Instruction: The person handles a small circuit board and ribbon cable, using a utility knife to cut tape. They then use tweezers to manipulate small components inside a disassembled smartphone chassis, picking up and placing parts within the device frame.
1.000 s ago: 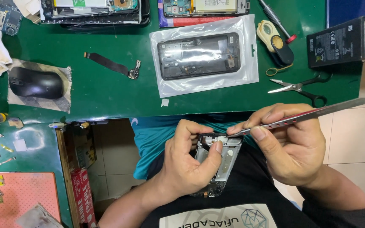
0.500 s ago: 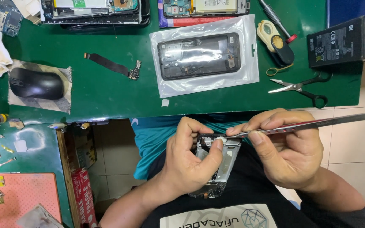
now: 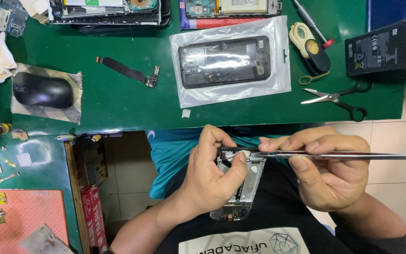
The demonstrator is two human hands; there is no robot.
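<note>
My left hand (image 3: 214, 175) grips an opened phone frame (image 3: 240, 190) held over my lap, thumb pressed near its top edge. My right hand (image 3: 327, 174) holds long metal tweezers (image 3: 353, 155) almost level, their tips touching the top of the phone frame beside my left thumb. The lower end of the frame shows a small circuit board below my left palm.
A green table (image 3: 118, 103) lies ahead with a bagged phone frame (image 3: 226, 61), a flex cable (image 3: 128, 70), scissors (image 3: 337, 99), a black mouse (image 3: 42, 90), a battery (image 3: 381, 47), a screwdriver (image 3: 310, 21) and stacked phone parts (image 3: 109, 10). A red mat (image 3: 19, 221) sits at lower left.
The tweezers have swung down from a raised tilt to nearly level, with their tips staying at the top of the phone frame. My left hand holds still.
</note>
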